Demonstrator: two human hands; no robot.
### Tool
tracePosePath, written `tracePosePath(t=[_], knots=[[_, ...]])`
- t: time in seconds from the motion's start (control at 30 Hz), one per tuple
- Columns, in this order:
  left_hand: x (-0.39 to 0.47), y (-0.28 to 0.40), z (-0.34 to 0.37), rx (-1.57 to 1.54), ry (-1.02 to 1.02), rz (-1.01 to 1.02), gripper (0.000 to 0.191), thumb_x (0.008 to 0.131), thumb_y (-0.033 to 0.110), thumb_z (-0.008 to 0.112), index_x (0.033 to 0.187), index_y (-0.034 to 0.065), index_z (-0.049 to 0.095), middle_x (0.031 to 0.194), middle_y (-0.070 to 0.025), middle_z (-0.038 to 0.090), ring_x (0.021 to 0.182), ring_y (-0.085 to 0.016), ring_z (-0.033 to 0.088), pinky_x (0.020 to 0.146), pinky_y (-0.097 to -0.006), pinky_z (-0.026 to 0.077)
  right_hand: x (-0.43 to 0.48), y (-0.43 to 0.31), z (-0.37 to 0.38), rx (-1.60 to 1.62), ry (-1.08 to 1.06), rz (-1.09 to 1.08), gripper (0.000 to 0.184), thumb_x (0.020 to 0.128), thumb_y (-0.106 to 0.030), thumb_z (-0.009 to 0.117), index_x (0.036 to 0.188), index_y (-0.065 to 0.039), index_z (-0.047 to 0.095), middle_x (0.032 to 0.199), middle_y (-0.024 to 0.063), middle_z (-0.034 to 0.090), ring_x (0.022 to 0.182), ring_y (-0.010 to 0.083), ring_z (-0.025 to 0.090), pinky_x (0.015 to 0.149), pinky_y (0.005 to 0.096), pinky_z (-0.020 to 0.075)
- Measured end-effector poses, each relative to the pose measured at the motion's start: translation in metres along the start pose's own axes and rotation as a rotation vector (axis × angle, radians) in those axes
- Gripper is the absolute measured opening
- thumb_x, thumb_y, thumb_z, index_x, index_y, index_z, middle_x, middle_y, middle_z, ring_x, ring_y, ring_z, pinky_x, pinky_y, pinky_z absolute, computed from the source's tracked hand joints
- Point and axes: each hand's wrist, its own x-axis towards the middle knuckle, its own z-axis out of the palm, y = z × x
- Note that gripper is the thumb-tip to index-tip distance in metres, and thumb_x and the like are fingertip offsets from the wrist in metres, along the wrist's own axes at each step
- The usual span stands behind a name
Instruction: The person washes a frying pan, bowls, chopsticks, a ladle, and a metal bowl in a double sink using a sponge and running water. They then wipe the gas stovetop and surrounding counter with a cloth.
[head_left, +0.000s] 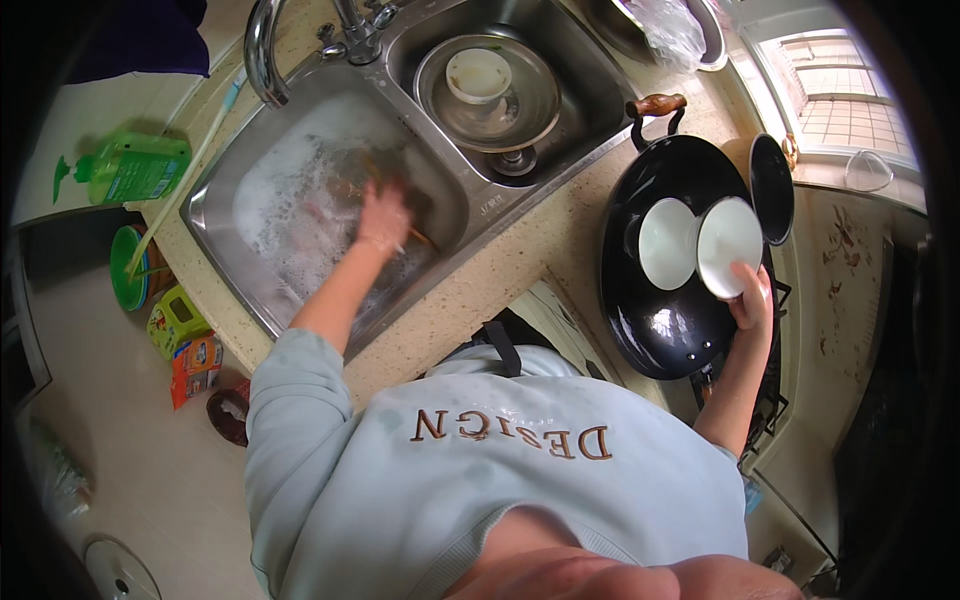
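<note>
My left hand (384, 214) is blurred and reaches into the left basin of a stainless steel sink (469, 251). Cloudy, foamy water (281, 180) fills that basin. Thin stick-like items (424, 238) show beside my fingers, too unclear to name; whether I grip anything there cannot be made out. Over a large black wok (664, 330), my right hand (750, 296) holds a white bowl (729, 244) by its near rim, its pale inside facing up. A second white bowl (666, 244) sits in the wok, just left of the held one.
The right basin contains a metal pan (551, 124) with a small white bowl (478, 75) in it. A chrome faucet (266, 56) arches over the left basin. A green pump bottle (139, 169) lies at the left; a dark pot (772, 191) stands behind the wok.
</note>
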Motion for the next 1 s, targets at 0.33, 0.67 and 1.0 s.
tracePosePath(t=[0.33,0.67,1.0], knots=[[-0.006,-0.024,0.018,-0.083,-0.217,-0.158,0.029,0.079,0.016,0.058,0.107,0.0135,0.065,0.115,-0.0083,0.060,0.117,-0.030,0.050,0.105,-0.0480,0.032,-0.012,-0.007,0.045,-0.313,-0.152,-0.041,0.030,0.082,-0.008,0.060,0.110,0.001,0.060,0.089,0.0067,0.066,0.067,0.0118,0.063,0.052,0.0216,0.0510],[-0.034,-0.069,-0.044,-1.695,0.736,-0.556,0.023,0.101,0.018,0.039,0.107,0.0014,0.055,0.117,-0.0164,0.059,0.105,-0.024,0.060,0.094,-0.0411,0.048,-0.003,0.016,0.057,-0.554,-0.097,-0.176,0.028,0.084,-0.020,0.062,0.101,0.003,0.060,0.076,0.0043,0.062,0.058,0.0090,0.057,0.043,0.0214,0.0469],[-0.052,-0.053,-0.105,-2.132,0.805,-0.746,0.022,0.100,0.022,0.043,0.113,0.0054,0.051,0.119,-0.0226,0.056,0.114,-0.038,0.054,0.095,-0.0476,0.047,-0.033,-0.030,0.077,-1.053,0.295,-0.588,0.032,0.086,-0.025,0.068,0.108,-0.003,0.062,0.082,0.0097,0.061,0.073,0.0199,0.059,0.071,0.0315,0.0478]])
